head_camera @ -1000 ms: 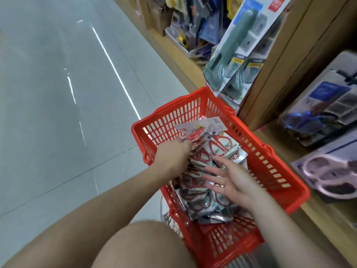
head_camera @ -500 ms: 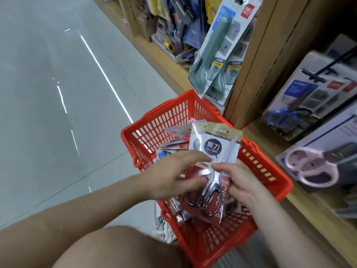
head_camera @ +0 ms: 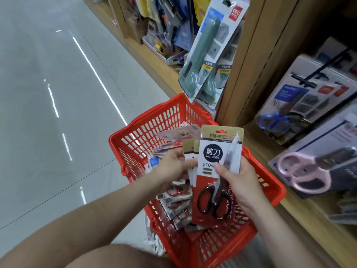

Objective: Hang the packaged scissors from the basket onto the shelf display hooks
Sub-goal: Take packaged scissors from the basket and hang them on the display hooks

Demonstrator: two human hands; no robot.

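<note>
A red plastic basket [head_camera: 193, 108] sits on the floor against the wooden shelf. Above it I hold a small fanned stack of packaged scissors [head_camera: 213, 182], with red and white cards and black-handled scissors. My left hand [head_camera: 173, 165] grips the stack's left edge. My right hand [head_camera: 238, 180] grips the front pack from the right, thumb on its face. More packaged scissors [head_camera: 176, 206] with red handles lie piled in the basket below. A black display hook [head_camera: 309, 82] juts from the shelf at the right, carrying blue-handled scissor packs.
Pink-handled scissors in a pack [head_camera: 316, 167] hang low on the right. Green-handled tool packs [head_camera: 210, 55] hang on the shelf's end panel above the basket. A wooden shelf ledge [head_camera: 301, 215] runs along the right. Grey tiled aisle floor [head_camera: 48, 93] spreads to the left.
Both hands have lifted out of the basket with a stack of black-handled scissor packs, raised it upright and fanned it. The view has tilted up toward the shelf.
</note>
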